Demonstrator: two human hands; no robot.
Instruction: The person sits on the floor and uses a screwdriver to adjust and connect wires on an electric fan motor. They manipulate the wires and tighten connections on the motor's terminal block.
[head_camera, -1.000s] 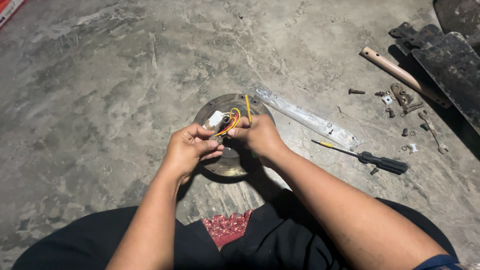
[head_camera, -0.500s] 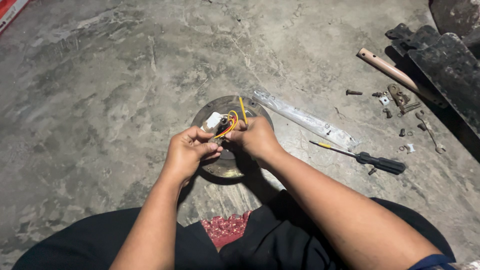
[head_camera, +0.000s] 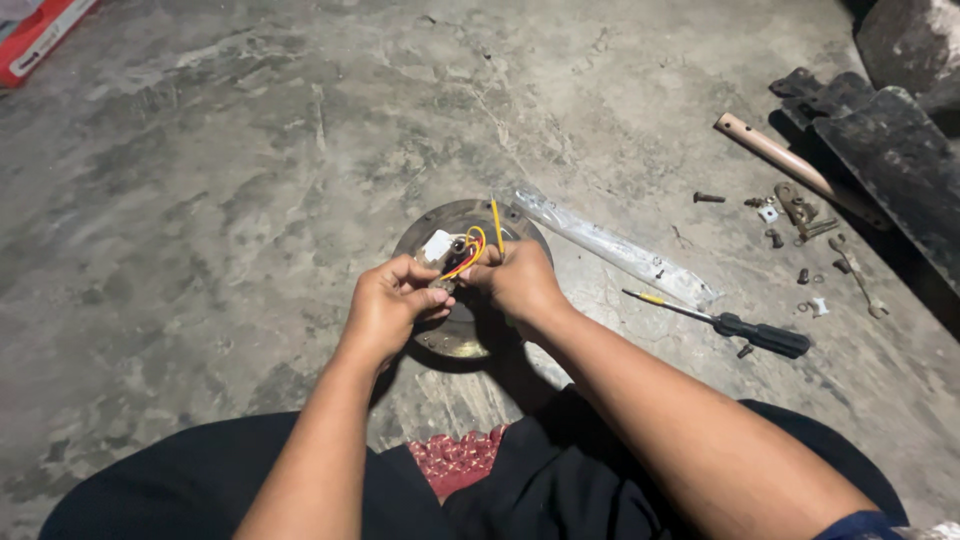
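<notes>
Head view: we are looking down at our two hands meeting over a round metal motor (head_camera: 455, 335) that is lying flat on the concrete floor (head_camera: 250, 180), just in front of our knees, where both arms are reaching it easily. Our left hand (head_camera: 385, 310) is curling its fingers together and pinching the yellow and red wires (head_camera: 468, 252) near their base, beside a small white block (head_camera: 437, 246), which is keeping the loop steady. Our right hand (head_camera: 520, 280) is closing on the same bundle from the other side; one yellow wire end (head_camera: 497, 215) is sticking up above its knuckles. We cannot tell exactly what its fingertips are pressing.

To our right, a screwdriver (head_camera: 745, 325) is lying within reach, next to a long clear bag (head_camera: 615, 248). Farther off, screws and small fittings (head_camera: 795, 215) are sitting loosely grouped near a wooden handle (head_camera: 775, 155) and dark blades (head_camera: 895, 150), well apart from the motor. A red box (head_camera: 40, 35) is showing at the top left corner.
</notes>
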